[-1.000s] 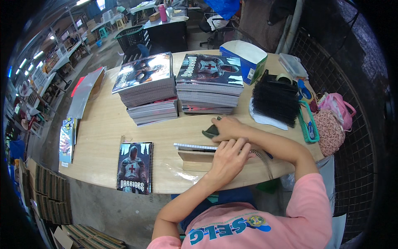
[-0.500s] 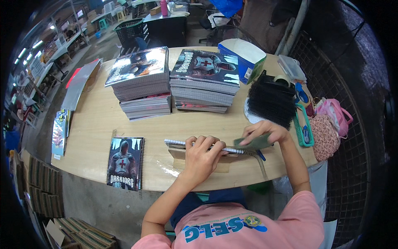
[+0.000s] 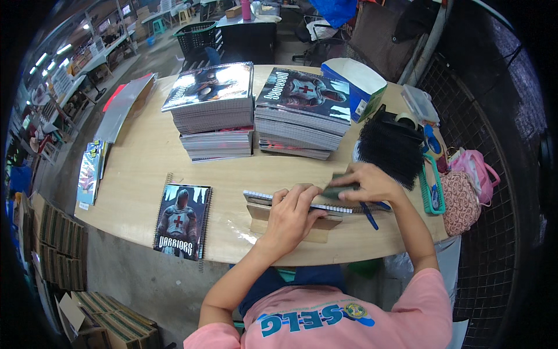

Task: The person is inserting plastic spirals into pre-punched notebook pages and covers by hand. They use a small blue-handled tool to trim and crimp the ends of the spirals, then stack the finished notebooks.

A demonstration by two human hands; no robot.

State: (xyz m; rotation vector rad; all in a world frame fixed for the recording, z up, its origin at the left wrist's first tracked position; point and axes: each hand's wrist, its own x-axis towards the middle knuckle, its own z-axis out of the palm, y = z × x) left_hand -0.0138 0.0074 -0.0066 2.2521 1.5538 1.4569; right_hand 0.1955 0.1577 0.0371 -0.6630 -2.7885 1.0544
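Near the desk's (image 3: pixel 128 192) front edge, the left hand (image 3: pixel 290 218) clamps a notebook (image 3: pixel 256 196) at a brown block (image 3: pixel 264 227), while the right hand (image 3: pixel 373 183) grips a dark green pad (image 3: pixel 335 191) by its spine. A slackened left hold could let the notebook tilt, snagging the coil (image 3: pixel 353 209). Counted: one held notebook, one pad, one lying notebook (image 3: pixel 183 224) toward the front-left corner, two book stacks (image 3: pixel 302 116) near the far edge.

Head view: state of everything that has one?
Left hand: closed over middle notebook
Right hand: closed on green pad
Middle notebook: standing on edge
Left notebook: shut, flat, cover up
Left stack: piled, cover up
Right stack: piled, cover up
Blue box: open
Green basket: open
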